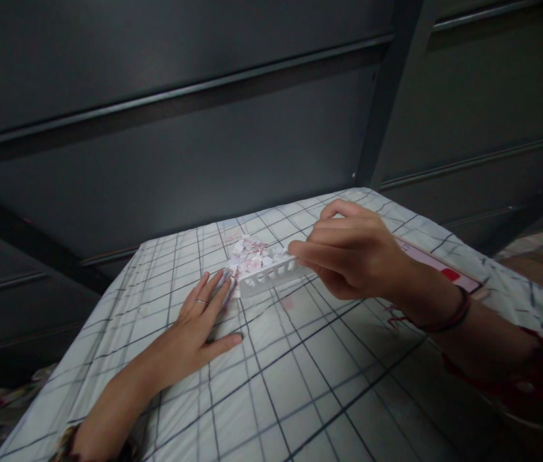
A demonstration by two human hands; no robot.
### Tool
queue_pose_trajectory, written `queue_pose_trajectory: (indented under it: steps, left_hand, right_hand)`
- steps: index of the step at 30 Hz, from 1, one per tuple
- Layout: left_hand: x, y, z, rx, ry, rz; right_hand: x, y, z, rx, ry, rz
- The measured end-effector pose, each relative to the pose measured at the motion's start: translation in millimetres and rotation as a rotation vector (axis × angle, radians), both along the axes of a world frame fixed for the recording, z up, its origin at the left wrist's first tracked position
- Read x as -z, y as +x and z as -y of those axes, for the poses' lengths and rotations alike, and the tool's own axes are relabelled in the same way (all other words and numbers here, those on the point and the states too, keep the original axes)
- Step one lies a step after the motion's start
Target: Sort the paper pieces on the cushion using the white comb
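A low white plastic basket with slotted sides sits on the checked cloth. Torn scraps of white and pinkish paper are heaped in and behind it. My left hand lies flat with its fingers spread, fingertips by the basket's left end and the scraps. At the other end, my right hand is closed with its fingertips pinched at the basket's rim. It covers the basket's right end, and whatever is between its fingers is hidden.
The white cloth with dark check lines covers the table. A pink flat object with a red patch lies beyond my right wrist. Dark grey metal panels rise directly behind the table's far edge.
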State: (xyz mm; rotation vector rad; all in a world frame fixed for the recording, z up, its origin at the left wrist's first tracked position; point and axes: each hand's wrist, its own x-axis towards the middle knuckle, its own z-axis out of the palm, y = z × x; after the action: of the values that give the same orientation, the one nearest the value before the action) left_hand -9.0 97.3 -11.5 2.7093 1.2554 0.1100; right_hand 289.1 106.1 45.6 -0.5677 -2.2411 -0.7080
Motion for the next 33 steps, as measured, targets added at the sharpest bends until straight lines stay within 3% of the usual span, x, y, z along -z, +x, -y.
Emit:
queue_pose_trajectory:
  steps: [33]
  left_hand:
    - [0.4,-0.5,-0.7,-0.094,-0.047,-0.047]
  right_hand:
    - [3.9,-1.9,1.1,-0.076,-0.074,0.0]
